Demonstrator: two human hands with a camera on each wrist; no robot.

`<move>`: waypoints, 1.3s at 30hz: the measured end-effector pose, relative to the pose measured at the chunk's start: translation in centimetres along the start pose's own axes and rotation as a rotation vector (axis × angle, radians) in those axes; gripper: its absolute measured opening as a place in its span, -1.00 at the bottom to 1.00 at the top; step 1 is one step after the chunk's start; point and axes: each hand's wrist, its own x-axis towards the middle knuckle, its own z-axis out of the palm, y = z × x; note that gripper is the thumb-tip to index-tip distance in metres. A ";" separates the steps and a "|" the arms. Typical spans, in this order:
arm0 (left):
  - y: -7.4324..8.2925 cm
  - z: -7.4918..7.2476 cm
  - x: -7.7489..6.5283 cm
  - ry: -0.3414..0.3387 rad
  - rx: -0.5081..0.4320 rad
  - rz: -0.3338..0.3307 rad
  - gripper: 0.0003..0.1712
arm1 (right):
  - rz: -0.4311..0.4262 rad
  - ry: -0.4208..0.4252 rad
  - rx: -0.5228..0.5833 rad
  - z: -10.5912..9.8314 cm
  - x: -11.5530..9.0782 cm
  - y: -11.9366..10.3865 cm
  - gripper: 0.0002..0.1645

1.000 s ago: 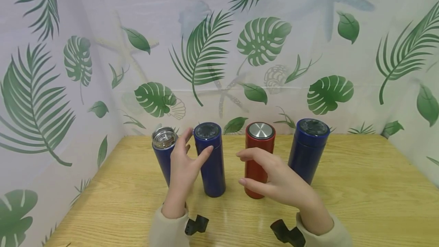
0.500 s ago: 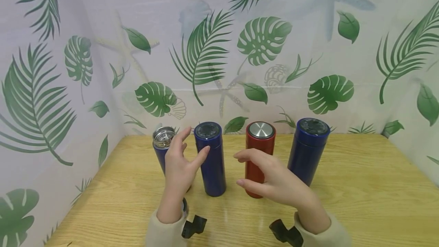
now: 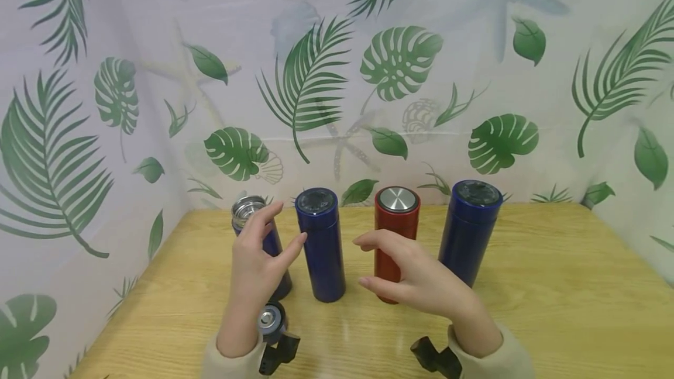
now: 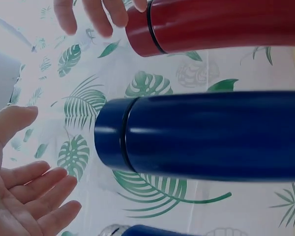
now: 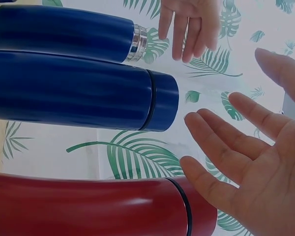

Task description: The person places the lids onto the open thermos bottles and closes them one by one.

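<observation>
My left hand (image 3: 255,265) hovers in front of an uncapped blue thermos (image 3: 247,208) at the left, fingers apart and holding nothing. That thermos shows a bare steel mouth, and part of its body is hidden behind the hand. A lid (image 3: 271,319) lies on the table by my left wrist. Just right of the hand stands a capped blue thermos (image 3: 321,250); the left wrist view shows its lid and body (image 4: 201,137) beyond the fingers. My right hand (image 3: 421,276), loosely curved around nothing, overlaps a red thermos (image 3: 396,224) with a steel-topped lid.
Another capped blue thermos (image 3: 471,233), wider than the others, stands at the right behind my right hand. All stand on a wooden table (image 3: 568,297). A leaf-patterned cloth (image 3: 337,92) hangs behind the table's far edge and along its sides.
My left hand has shifted left, away from the capped blue thermos, bringing the lid on the table into sight. My right hand has drifted only slightly left.
</observation>
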 end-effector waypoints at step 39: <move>-5.1 -10.4 -1.4 -0.402 0.217 -0.250 -0.40 | -0.070 -0.042 0.051 2.6 2.2 -0.3 -0.53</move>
